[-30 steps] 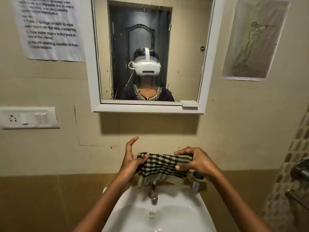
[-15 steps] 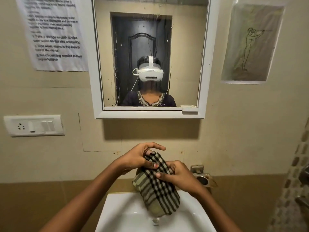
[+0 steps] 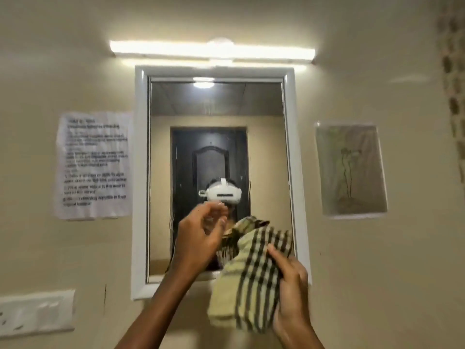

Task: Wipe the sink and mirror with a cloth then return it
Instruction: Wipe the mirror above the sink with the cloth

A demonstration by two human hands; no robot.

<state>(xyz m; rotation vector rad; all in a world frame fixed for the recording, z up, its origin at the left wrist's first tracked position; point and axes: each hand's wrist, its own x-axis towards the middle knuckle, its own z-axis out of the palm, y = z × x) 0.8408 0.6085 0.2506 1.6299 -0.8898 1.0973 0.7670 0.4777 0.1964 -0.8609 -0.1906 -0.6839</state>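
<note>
Right hand (image 3: 293, 295): fingers clamped on checked cloth (image 3: 251, 278), bunched, raised before lower right corner of mirror (image 3: 216, 117). Left hand (image 3: 198, 238): fingers loosely curled, apart, empty, just left of cloth, before lower middle of mirror. Tube light (image 3: 211, 50): lit, above mirror. Printed notice (image 3: 94, 165): left of mirror. Sketch (image 3: 351, 170): right of mirror. Switch plate (image 3: 35, 313): lower left of mirror. Sink: out of view.
</note>
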